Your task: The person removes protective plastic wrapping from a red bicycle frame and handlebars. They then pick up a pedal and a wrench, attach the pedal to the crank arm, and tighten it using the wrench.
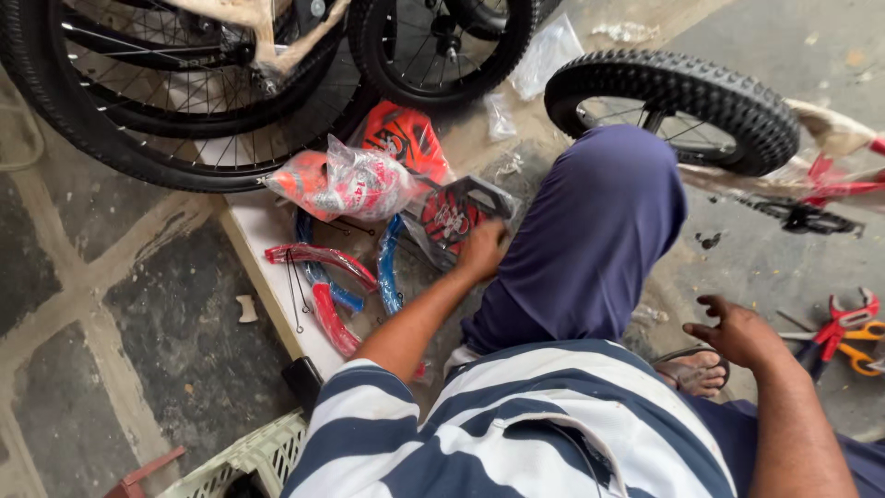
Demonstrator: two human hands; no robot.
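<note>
My left hand (481,249) reaches forward past my bent knee (599,231) and grips a red and black part wrapped in clear plastic (450,214) that lies on the floor. My right hand (737,332) hovers at the right with fingers loosely spread and nothing in it, just above a sandalled foot (693,371). Orange-red parts in plastic bags (346,180) lie right beside the wrapped part.
Large bicycle wheels (184,101) fill the top left, and a small knobby-tyred wheel (682,92) stands top right. Red and blue curved mudguards (324,281) lie on a white board (258,244). Red and orange hand tools (853,332) lie far right. A cream crate (253,454) sits bottom left.
</note>
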